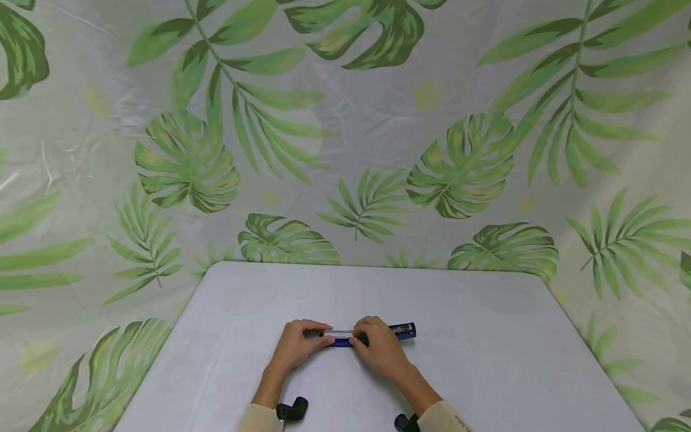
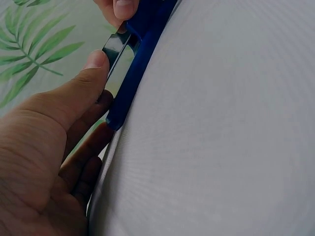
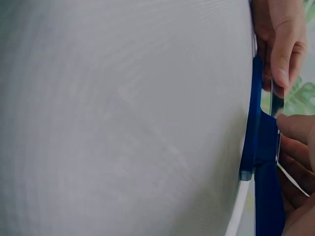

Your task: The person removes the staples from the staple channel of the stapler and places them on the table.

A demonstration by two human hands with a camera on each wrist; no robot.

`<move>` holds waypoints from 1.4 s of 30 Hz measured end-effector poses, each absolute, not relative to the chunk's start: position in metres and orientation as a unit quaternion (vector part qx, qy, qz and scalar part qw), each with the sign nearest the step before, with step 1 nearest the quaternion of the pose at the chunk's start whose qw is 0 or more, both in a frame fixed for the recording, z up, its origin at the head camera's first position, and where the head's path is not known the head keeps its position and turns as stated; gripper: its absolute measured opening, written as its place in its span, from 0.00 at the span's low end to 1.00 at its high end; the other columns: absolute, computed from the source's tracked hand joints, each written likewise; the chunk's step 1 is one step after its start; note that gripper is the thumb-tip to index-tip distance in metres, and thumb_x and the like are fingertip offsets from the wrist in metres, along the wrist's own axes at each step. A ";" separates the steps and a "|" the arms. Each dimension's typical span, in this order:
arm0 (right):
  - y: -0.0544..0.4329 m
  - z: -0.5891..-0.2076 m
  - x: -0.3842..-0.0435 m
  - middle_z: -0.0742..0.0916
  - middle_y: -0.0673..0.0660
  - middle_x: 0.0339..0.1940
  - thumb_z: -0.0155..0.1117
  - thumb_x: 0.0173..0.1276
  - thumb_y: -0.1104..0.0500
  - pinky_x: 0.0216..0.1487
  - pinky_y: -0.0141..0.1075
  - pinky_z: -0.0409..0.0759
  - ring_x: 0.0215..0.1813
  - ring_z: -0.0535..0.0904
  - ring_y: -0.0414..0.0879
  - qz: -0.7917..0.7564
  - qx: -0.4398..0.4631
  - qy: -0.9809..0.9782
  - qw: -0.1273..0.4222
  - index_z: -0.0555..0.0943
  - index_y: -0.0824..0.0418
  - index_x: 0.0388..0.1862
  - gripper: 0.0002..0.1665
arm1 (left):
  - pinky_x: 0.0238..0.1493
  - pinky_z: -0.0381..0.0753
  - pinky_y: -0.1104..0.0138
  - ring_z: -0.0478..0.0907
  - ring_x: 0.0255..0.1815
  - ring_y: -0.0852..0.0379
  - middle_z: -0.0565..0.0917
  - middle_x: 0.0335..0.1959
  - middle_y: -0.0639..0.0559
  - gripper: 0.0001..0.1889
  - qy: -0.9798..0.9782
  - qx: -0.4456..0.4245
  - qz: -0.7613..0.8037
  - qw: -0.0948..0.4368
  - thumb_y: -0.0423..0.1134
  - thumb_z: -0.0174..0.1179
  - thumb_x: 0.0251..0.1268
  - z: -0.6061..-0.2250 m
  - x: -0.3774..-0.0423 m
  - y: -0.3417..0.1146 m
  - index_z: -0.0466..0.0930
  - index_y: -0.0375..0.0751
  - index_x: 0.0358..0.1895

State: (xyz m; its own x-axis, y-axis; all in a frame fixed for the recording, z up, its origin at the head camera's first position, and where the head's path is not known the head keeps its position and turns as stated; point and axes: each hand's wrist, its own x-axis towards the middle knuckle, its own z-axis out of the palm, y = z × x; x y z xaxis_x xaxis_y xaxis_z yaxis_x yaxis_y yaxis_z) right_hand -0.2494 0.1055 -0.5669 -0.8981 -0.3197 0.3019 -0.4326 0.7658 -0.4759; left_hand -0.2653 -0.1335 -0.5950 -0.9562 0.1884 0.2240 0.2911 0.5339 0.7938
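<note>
A blue stapler lies across the white table with its top cover swung open to the right. Its metal staple magazine runs above the blue base. At the left end, my left hand pinches the stapler between thumb and fingers, the thumb on the magazine. My right hand grips the stapler near its hinge, thumb in front and fingers behind. In the right wrist view, the opened cover hangs below the hinge. Fingers hide part of the magazine, so its contents cannot be made out.
The white table extends around both hands, its far edge meeting a leaf-patterned curtain. A black wrist camera sits at the left wrist, another at the right.
</note>
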 end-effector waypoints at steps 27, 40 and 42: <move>0.096 -0.552 -0.260 0.87 0.48 0.36 0.74 0.69 0.54 0.42 0.36 0.83 0.39 0.80 0.39 0.214 0.247 -0.941 0.083 0.87 0.57 0.47 0.12 | 0.62 0.82 0.56 0.86 0.54 0.59 0.90 0.45 0.68 0.15 -0.872 -0.146 -0.464 0.060 0.59 0.75 0.55 -0.596 -0.265 -0.133 0.92 0.65 0.45; 0.107 -0.551 -0.267 0.87 0.48 0.41 0.71 0.71 0.55 0.47 0.38 0.85 0.44 0.83 0.40 0.254 0.282 -0.924 0.048 0.88 0.56 0.47 0.10 | 0.62 0.82 0.56 0.86 0.54 0.59 0.91 0.45 0.67 0.16 -0.874 -0.148 -0.460 0.059 0.60 0.75 0.56 -0.597 -0.266 -0.134 0.92 0.62 0.45; 0.111 -0.553 -0.269 0.87 0.48 0.41 0.71 0.71 0.55 0.46 0.37 0.85 0.43 0.83 0.40 0.272 0.283 -0.919 0.045 0.89 0.56 0.48 0.10 | 0.61 0.82 0.55 0.86 0.54 0.58 0.91 0.45 0.66 0.15 -0.875 -0.145 -0.458 0.059 0.60 0.75 0.55 -0.596 -0.266 -0.134 0.92 0.63 0.45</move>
State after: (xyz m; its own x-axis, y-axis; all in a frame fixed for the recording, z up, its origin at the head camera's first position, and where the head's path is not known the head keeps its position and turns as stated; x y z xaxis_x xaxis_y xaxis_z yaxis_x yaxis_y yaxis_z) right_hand -0.2686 0.1108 -0.5527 -0.8353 -0.4962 0.2368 -0.5451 0.6915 -0.4741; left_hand -0.2657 -0.1340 -0.5963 -0.9509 0.2001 0.2360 0.3079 0.5383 0.7845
